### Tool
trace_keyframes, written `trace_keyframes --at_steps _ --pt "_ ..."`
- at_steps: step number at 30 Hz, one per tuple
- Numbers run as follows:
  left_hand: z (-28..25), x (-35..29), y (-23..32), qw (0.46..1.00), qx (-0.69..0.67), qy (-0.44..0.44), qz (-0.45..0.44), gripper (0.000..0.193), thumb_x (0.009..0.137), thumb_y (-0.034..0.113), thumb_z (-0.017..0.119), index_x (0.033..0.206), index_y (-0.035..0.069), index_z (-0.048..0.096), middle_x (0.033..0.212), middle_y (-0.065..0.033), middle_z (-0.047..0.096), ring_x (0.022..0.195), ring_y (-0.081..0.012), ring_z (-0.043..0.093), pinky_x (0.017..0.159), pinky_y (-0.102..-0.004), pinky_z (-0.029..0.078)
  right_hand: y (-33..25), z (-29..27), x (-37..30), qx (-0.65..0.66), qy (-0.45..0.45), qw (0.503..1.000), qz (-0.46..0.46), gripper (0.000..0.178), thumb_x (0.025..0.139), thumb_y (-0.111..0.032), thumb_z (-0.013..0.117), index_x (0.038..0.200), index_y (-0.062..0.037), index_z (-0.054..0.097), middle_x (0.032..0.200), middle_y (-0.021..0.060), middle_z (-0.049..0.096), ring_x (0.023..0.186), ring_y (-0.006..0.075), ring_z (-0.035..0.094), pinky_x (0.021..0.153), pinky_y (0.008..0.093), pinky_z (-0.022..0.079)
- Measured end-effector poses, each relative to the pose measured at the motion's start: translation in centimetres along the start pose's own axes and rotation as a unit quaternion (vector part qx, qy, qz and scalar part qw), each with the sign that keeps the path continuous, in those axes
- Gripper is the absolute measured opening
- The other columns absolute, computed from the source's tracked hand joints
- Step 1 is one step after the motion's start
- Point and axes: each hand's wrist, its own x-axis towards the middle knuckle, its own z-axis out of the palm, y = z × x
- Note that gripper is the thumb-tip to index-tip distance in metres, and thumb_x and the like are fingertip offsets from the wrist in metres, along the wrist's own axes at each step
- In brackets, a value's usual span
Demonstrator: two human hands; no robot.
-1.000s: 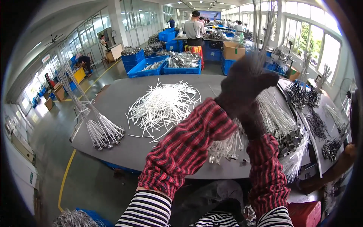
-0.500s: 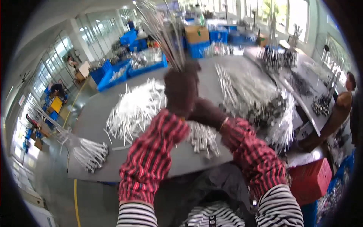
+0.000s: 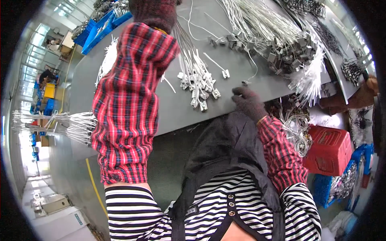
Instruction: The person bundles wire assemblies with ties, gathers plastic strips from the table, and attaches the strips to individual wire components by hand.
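Observation:
My left hand (image 3: 155, 16), in a dark knitted glove, reaches to the top edge of the head view; its fingers are hidden. A bundle of grey-white wires with white plug ends (image 3: 199, 88) runs down the table from beside that hand. My right hand (image 3: 248, 103), gloved alike, is at the table's near edge, fingers loosely bent and apart with nothing visible in them. Just beyond its fingertips lies the small dark end of a thin wire (image 3: 245, 82). One short loose wire with a white plug (image 3: 225, 74) rests between the bundle and the right hand.
A large heap of wires with grey square connectors (image 3: 281, 50) covers the table's far right. Tied white wires (image 3: 80, 124) overhang the left end. A red crate (image 3: 327, 148) and blue bins (image 3: 333, 186) stand at the right, near another person's arm (image 3: 345, 98).
My hands, together around an upright wire bundle before, are now apart. The left has gone far forward, the right back to the table's near edge. My view has tilted downward.

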Motion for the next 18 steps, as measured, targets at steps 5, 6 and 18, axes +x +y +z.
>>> trace_keyframes --at_steps 5,6,18 --pt "-0.3 0.7 0.8 0.991 -0.014 -0.110 0.075 0.028 0.091 0.023 0.064 0.069 0.006 0.059 0.058 -0.0016 0.052 0.052 -0.0131 0.050 0.052 -0.0292 0.039 -0.7 2.5 0.1 -0.069 -0.023 0.997 -0.028 0.036 0.091 -0.026 0.066 0.123 -0.0119 0.066 0.115 0.0168 0.069 0.108 0.0307 0.066 0.094 0.0392 0.052" --pt "-0.5 0.8 0.9 0.985 -0.031 -0.151 0.071 0.027 0.091 0.021 0.063 0.068 0.005 0.059 0.058 -0.0018 0.052 0.053 -0.0133 0.049 0.053 -0.0293 0.039 -1.3 2.7 0.7 -0.124 -0.044 0.991 -0.037 0.041 0.089 -0.028 0.067 0.128 -0.0151 0.063 0.113 0.0180 0.068 0.104 0.0323 0.066 0.090 0.0410 0.052" --pt "0.1 -1.3 0.2 0.989 -0.067 -0.129 -0.016 0.020 0.091 0.021 0.067 0.081 0.003 0.064 0.066 -0.0037 0.059 0.058 -0.0148 0.056 0.055 -0.0291 0.045 -6.2 4.8 3.7 -0.298 -0.176 0.938 -0.012 0.046 0.086 -0.046 0.061 0.120 -0.0161 0.065 0.100 0.0183 0.071 0.092 0.0371 0.069 0.081 0.0504 0.054"
